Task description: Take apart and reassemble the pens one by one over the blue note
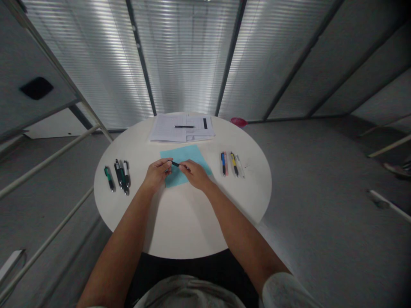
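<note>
A dark pen (175,164) is held level between my two hands, above a light blue sheet (193,152). My left hand (157,173) pinches its left end, and my right hand (195,173) grips its right end. To the left, several pens (122,174) lie in a cluster, with a green and black pen (109,178) beside them. On the right are a blue pen (223,164), a pink one (226,164), a yellow one (234,164) and a whitish one (240,167).
The round white table (186,222) bears a stack of papers (167,128) at its far side, with a black pen (184,126) on top. A pink object (239,122) shows beyond the far edge. Metal rails (51,147) stand at the left.
</note>
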Available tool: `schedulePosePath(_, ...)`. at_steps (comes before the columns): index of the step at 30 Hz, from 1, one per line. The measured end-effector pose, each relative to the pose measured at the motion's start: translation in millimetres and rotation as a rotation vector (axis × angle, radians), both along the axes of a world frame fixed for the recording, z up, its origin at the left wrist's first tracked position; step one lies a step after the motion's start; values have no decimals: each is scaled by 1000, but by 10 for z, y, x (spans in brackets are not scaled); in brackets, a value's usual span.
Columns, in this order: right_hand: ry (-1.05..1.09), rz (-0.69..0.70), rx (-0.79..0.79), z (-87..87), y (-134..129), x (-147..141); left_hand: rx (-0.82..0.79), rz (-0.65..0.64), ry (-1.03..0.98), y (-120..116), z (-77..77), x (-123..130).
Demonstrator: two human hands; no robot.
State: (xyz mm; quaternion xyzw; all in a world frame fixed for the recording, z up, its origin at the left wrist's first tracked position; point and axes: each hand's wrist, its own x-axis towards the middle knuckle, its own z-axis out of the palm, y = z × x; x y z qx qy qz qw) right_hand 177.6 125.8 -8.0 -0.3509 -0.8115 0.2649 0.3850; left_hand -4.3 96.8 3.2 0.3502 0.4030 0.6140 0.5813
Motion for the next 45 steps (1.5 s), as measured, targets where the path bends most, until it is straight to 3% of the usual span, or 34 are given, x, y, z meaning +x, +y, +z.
schedulePosePath(3, 56, -48, -18, -11, 6, -8, 5, 7, -4, 5, -11, -5)
schedulePosePath(8, -63, 1, -28, 5, 5, -4, -1, 16, 1, 9, 2, -9)
schedulePosePath(14, 46, -53, -28, 12, -2, 4, -8, 46, -17, 30, -24, -16)
schedulePosePath(19, -37, -16, -72, -1, 2, 8, -11, 64, -13, 35, -29, -16)
schedulePosePath(23, 25, -93, -55, -12, 10, 5, -8, 95, -23, 30, -8, -13)
schedulePosePath(28, -70, -57, -68, 23, -9, 13, -1, 95, -29, 31, -16, -22)
schedulePosePath(34, 27, -125, -42, 7, 3, 0, -3, 125, -45, 27, 12, -16)
schedulePosePath(39, -70, -76, -125, 39, -14, 11, -5, 144, -40, 15, 43, 1)
schedulePosePath(45, 8, -136, -116, 32, -12, 9, 6, 154, -70, 14, 41, -14)
